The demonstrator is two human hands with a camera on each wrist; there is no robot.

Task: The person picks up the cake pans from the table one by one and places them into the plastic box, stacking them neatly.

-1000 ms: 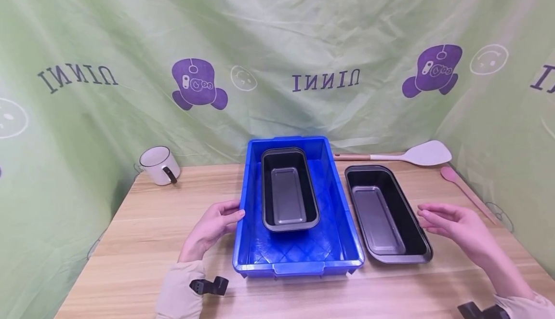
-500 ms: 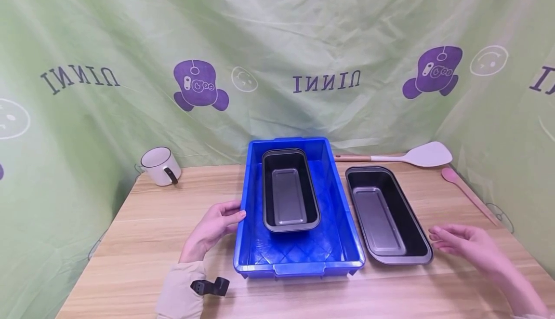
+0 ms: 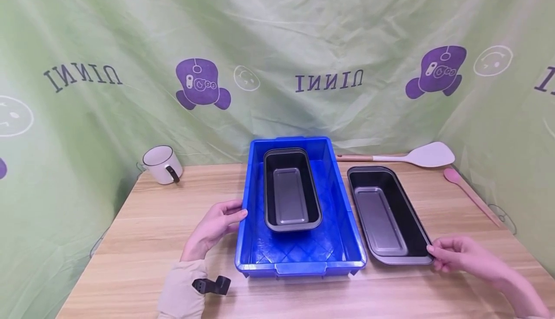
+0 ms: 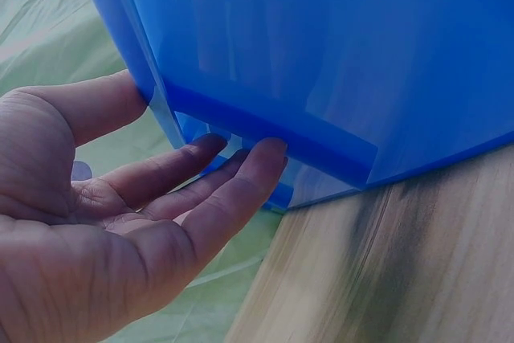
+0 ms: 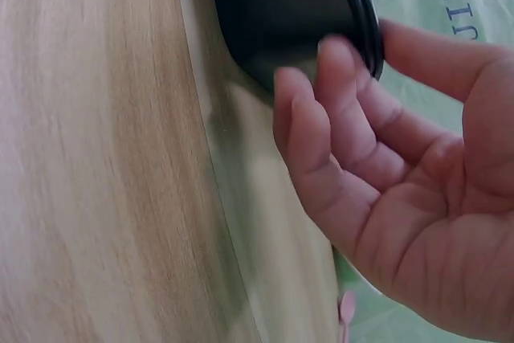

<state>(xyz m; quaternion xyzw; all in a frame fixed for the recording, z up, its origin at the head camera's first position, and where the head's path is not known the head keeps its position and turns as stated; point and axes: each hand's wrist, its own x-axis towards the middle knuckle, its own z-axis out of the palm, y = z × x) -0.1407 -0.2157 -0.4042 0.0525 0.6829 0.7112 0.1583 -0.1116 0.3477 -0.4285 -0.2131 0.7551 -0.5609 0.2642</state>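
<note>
Lengthwise on the table lies a blue plastic bin (image 3: 301, 268), with a dark loaf pan (image 3: 289, 196) inside it. My left hand (image 3: 218, 225) holds the bin's left rim, thumb on the edge and fingers on the outer wall; the left wrist view shows the fingers (image 4: 257, 170) against that blue wall. To the right of the bin lies a second dark loaf pan (image 3: 379, 222). My right hand (image 3: 464, 256) pinches its near right corner, the thumb on the rim. In the right wrist view the other fingers (image 5: 337, 70) curl beneath that pan's corner (image 5: 281, 14).
A white mug (image 3: 162, 165) with a black handle stands at the back left. Behind the second pan lies a white spatula (image 3: 429, 155) with a wooden handle. A pink spoon (image 3: 470, 193) lies along the right edge. A green printed curtain (image 3: 277, 34) closes off the back and sides.
My right hand has moved from beside the second pan's right side toward me, down to its near right corner, and taken hold there. The left hand stays on the bin.
</note>
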